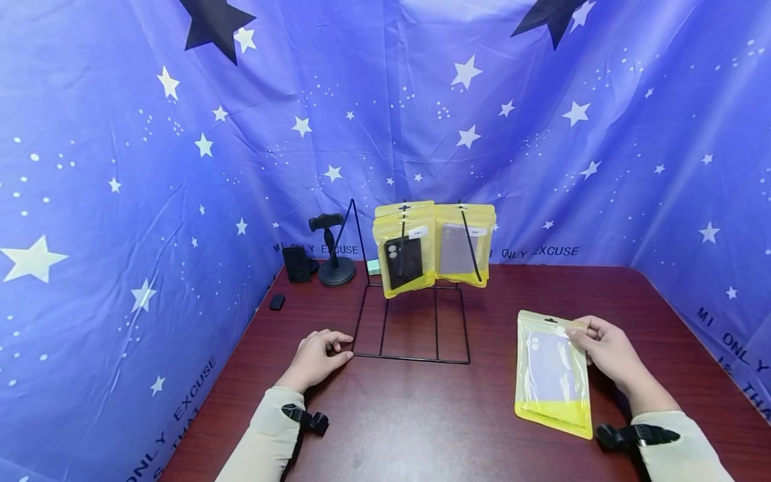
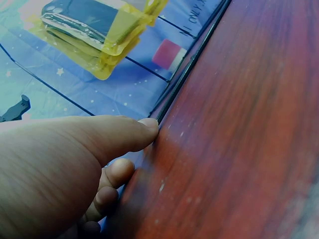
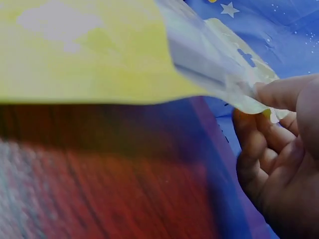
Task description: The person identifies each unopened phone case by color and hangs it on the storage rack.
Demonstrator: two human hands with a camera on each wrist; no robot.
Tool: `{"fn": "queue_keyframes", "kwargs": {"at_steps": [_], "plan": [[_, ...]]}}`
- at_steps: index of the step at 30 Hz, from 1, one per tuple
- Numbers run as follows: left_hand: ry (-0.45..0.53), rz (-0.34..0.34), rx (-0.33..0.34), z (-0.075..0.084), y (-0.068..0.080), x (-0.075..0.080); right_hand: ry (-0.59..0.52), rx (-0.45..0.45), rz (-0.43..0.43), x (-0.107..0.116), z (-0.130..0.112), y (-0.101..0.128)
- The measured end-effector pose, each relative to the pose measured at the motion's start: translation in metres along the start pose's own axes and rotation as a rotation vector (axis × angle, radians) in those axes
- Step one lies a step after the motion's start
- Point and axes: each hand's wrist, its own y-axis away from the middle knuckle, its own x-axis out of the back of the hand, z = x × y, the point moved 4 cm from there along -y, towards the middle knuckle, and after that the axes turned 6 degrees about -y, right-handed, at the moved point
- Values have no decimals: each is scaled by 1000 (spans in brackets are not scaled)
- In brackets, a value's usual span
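- The right hand [image 1: 608,348] pinches the upper right corner of a yellow-edged packet [image 1: 551,371], thumb on top and fingers curled beneath; the right wrist view shows that corner lifted off the wood
- The packet (clear front, a pale phone case inside) lies on the dark red table [image 1: 421,415], to the right of the black wire rack [image 1: 412,321] and well apart from it
- The left hand [image 1: 316,358] rests on the table with fingers loosely curled and holding nothing, its thumb tip touching the rack's front left corner
- More yellow packets [image 1: 434,248] hang on the rack, one with a black case
- A black phone stand [image 1: 332,251] sits at the back left, against the starry blue cloth [image 1: 120,167]
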Motion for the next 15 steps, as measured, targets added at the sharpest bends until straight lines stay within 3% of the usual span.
{"fn": "queue_keyframes", "kwargs": {"at_steps": [6, 15], "plan": [[6, 11, -14, 0, 0, 0, -235, -5, -64, -2, -7, 0], [-7, -14, 20, 0, 0, -1, -330, 72, -14, 8, -32, -1]]}}
